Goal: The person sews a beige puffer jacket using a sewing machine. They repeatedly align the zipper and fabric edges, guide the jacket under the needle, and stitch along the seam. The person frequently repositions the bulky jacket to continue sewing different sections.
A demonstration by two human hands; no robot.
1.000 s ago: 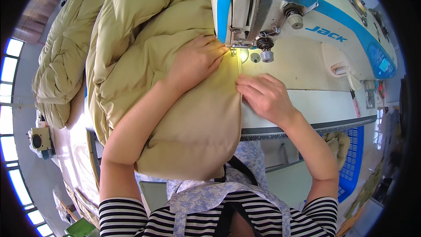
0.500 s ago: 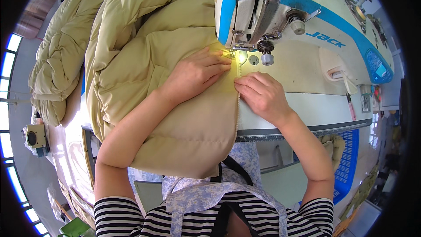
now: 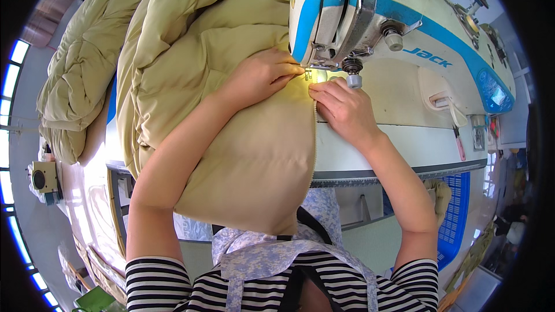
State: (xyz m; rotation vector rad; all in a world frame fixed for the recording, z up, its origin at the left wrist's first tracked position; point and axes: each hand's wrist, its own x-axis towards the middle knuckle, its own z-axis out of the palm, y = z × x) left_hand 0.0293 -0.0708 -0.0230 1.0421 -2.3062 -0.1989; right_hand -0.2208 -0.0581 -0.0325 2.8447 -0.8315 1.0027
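A khaki padded garment (image 3: 248,144) lies under the sewing machine (image 3: 341,17), with a zipper tape (image 3: 314,138) along its right edge. My left hand (image 3: 260,79) rests on the cloth just left of the lit presser foot (image 3: 309,74), fingers bent and close together, gripping the cloth there. At the right edge, just in front of the foot, my right hand (image 3: 347,110) pinches the zipper tape between thumb and fingers. The needle and the seam beneath the foot are too small to make out.
The garment's puffy bulk (image 3: 92,63) piles up at the left. A ruler strip (image 3: 358,179) runs along the table's front edge. Small scissors or a snipper with a pink handle (image 3: 459,144) lie at the right, and a blue plastic basket (image 3: 454,214) stands below the table.
My right hand has moved away from me along the zipper edge, closer to the presser foot. My left hand has shifted slightly forward, its fingers drawn closer together. The view has shifted a little.
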